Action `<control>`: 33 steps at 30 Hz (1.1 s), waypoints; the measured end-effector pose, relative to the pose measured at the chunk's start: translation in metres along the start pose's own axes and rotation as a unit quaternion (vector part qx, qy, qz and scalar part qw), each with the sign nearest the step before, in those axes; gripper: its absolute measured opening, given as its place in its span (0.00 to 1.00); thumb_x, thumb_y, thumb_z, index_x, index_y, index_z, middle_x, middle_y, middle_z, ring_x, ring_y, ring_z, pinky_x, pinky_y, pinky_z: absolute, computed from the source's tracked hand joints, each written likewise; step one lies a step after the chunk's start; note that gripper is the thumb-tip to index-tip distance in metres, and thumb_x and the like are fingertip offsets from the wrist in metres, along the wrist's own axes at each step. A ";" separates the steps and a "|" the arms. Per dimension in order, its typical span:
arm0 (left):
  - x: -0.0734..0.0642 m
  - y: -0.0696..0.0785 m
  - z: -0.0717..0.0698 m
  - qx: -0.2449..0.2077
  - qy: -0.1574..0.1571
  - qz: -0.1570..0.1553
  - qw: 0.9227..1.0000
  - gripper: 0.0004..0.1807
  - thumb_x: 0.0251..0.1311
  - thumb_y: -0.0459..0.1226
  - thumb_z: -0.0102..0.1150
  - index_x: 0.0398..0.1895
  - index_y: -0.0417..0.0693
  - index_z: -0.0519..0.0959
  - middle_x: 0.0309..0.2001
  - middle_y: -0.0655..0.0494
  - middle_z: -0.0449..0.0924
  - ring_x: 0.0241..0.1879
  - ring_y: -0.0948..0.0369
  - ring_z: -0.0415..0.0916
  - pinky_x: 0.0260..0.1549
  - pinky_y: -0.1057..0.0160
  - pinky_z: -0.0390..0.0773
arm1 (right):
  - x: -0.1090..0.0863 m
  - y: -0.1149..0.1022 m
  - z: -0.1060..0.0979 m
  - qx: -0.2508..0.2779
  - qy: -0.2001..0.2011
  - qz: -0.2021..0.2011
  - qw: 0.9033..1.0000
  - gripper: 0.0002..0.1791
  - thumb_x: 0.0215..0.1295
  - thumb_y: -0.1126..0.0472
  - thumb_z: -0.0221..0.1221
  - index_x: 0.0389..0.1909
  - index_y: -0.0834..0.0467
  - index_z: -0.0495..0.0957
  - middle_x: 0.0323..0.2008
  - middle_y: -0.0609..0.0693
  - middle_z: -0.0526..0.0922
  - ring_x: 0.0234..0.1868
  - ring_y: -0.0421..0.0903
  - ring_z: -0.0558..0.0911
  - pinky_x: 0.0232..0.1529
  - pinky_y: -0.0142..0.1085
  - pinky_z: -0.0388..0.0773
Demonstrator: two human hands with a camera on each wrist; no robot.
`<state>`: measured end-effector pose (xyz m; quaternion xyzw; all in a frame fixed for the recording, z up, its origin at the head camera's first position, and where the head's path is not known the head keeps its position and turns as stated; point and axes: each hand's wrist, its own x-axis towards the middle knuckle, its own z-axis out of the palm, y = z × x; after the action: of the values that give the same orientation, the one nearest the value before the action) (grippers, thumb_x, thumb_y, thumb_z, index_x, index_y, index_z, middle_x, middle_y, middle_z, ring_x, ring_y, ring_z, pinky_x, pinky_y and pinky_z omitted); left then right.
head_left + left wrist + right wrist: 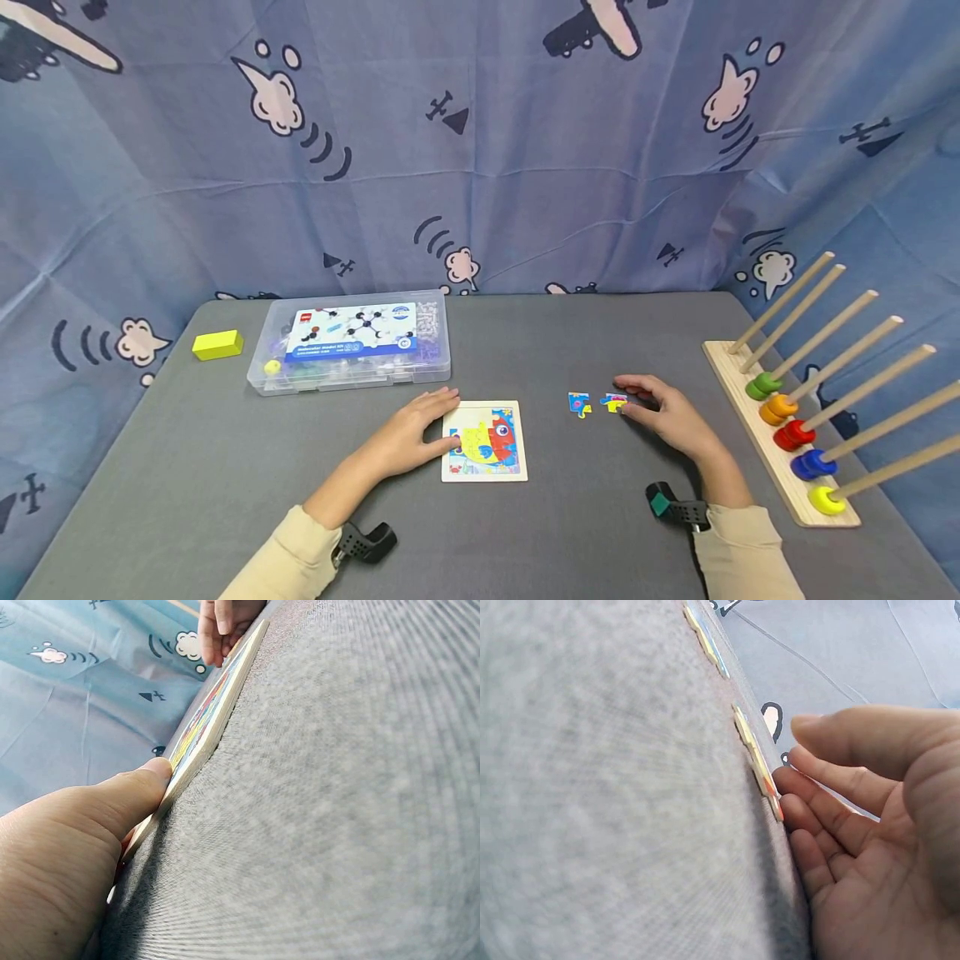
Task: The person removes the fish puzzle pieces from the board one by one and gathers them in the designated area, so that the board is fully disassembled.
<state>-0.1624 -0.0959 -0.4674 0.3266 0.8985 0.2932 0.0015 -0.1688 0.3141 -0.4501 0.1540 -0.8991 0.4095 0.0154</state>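
Presently catalogued, largest item first:

Tabletop [570, 533]: grey felt-like surface, backed by a blue curtain printed with planes and clouds.

Wooden peg rack [780, 467]: along the right edge, long dowels leaning up and to the right, with green, orange, red, blue and yellow rings seated at their bases.

Clear plastic case [352, 343]: far left of centre, lid shut, printed card and small parts inside; a yellow block [217, 344] lies apart to its left.

Puzzle board [484, 442]: a square framed tray with a fish picture, flat on the tabletop near the front centre; most of the picture looks filled in, though any gaps are too small to tell.

Left hand [416, 433]: fingers extended and relaxed, lying on the board's left edge; the left wrist view shows the thumb pressed against the board's side, steadying it.

Right hand [663, 412]: fingers loosely bent, tips touching the nearer loose puzzle piece [615, 403] at its edge; no pinch has closed round it.

Second loose piece [579, 404]: just to the left of the first, apart from it, between hand and board.

Step in hand, as judged: taking up a loose piece. Next move calls for a fingertip pinch to lift the thin piece off the felt, then turning it to match a gap in the board
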 end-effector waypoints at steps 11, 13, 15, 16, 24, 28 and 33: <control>0.000 -0.002 0.001 0.002 0.003 0.003 1.000 0.33 0.59 0.47 0.62 0.64 0.40 0.70 0.66 0.49 0.68 0.69 0.52 0.60 0.70 0.52 0.58 | 0.004 -0.016 0.001 -0.021 -0.013 0.032 0.999 0.25 0.63 0.62 0.60 0.60 0.67 0.71 0.56 0.63 0.76 0.57 0.58 0.74 0.54 0.24 0.70; 0.000 -0.002 0.000 0.002 0.004 0.006 1.000 0.33 0.59 0.47 0.62 0.64 0.39 0.70 0.66 0.48 0.68 0.69 0.52 0.61 0.70 0.52 0.59 | 0.005 -0.020 0.002 -0.019 -0.015 0.025 0.999 0.25 0.63 0.62 0.60 0.60 0.67 0.71 0.56 0.63 0.76 0.57 0.58 0.74 0.54 0.22 0.69; 0.001 -0.002 0.000 0.002 0.005 0.006 1.000 0.33 0.58 0.47 0.62 0.64 0.39 0.70 0.66 0.47 0.68 0.69 0.52 0.61 0.70 0.52 0.58 | 0.006 -0.025 0.004 -0.015 -0.018 0.016 1.000 0.25 0.63 0.62 0.61 0.59 0.67 0.71 0.55 0.63 0.77 0.56 0.58 0.75 0.55 0.23 0.70; 0.001 -0.001 0.000 0.003 0.006 0.008 1.000 0.33 0.58 0.47 0.62 0.63 0.39 0.70 0.66 0.47 0.69 0.69 0.51 0.61 0.70 0.51 0.59 | 0.006 -0.027 0.004 -0.013 -0.021 0.012 1.000 0.25 0.62 0.63 0.61 0.60 0.67 0.71 0.55 0.63 0.77 0.56 0.59 0.75 0.55 0.25 0.72; 0.000 -0.002 0.000 -0.001 -0.001 0.004 1.000 0.33 0.59 0.47 0.61 0.64 0.40 0.70 0.66 0.48 0.67 0.69 0.53 0.60 0.70 0.52 0.58 | 0.009 -0.042 0.013 -0.008 -0.044 -0.002 0.999 0.25 0.62 0.65 0.60 0.60 0.66 0.70 0.56 0.64 0.75 0.55 0.61 0.76 0.54 0.53 0.75; 0.000 -0.003 0.002 0.002 0.001 0.006 1.000 0.33 0.59 0.48 0.61 0.64 0.40 0.70 0.66 0.49 0.68 0.69 0.53 0.60 0.70 0.53 0.58 | 0.010 -0.048 0.019 -0.016 -0.052 -0.014 0.998 0.24 0.62 0.63 0.61 0.59 0.65 0.71 0.56 0.61 0.76 0.55 0.59 0.77 0.54 0.53 0.74; 0.000 -0.004 0.002 0.002 0.002 0.002 1.000 0.33 0.59 0.48 0.61 0.64 0.41 0.70 0.66 0.50 0.68 0.69 0.53 0.60 0.70 0.53 0.59 | 0.013 -0.059 0.030 -0.010 -0.064 -0.034 0.997 0.24 0.62 0.63 0.61 0.58 0.65 0.72 0.55 0.58 0.77 0.56 0.57 0.77 0.56 0.52 0.74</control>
<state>-0.1641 -0.0971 -0.4711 0.3277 0.8983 0.2927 -0.0019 -0.1611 0.2522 -0.4248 0.2103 -0.8964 0.3893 -0.0263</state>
